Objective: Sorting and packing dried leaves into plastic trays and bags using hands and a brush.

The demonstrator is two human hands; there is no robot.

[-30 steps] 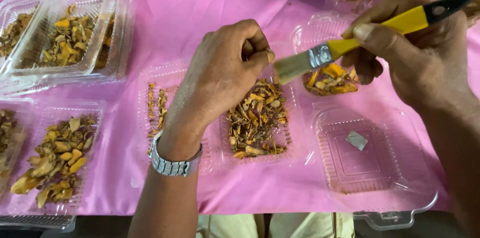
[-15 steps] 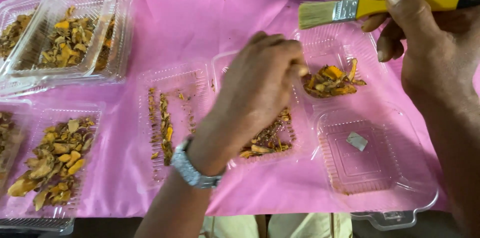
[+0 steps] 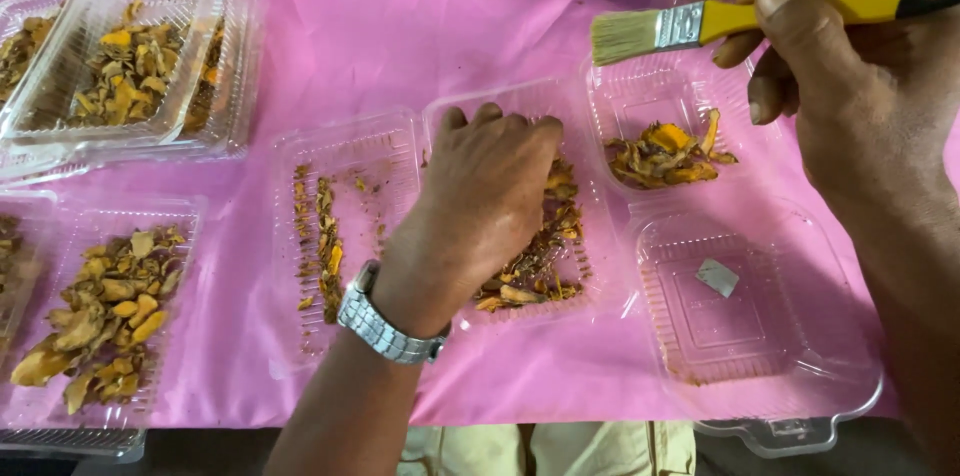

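My left hand (image 3: 490, 201), with a metal watch on the wrist, rests palm down in a clear plastic clamshell tray (image 3: 600, 291) of dried orange-brown slices (image 3: 535, 271); its fingers are curled into the pile, and what they grip is hidden. My right hand (image 3: 850, 66) holds a yellow-handled paintbrush (image 3: 720, 21) level above another clear tray (image 3: 625, 101), bristles pointing left. That tray holds a small heap of orange slices (image 3: 668, 154).
An open clamshell lid (image 3: 385, 141) with a thin line of crumbs lies left of my left hand. Filled clear trays sit at the left (image 3: 190, 116) (image 3: 180, 226). A tray (image 3: 770, 361) with a small grey scrap stands at the front right. A pink cloth (image 3: 420, 26) covers the table.
My left hand dropped from the far-right tray's edge down into the middle tray's pile. My right hand lifted the brush up and to the right, away from the slices.
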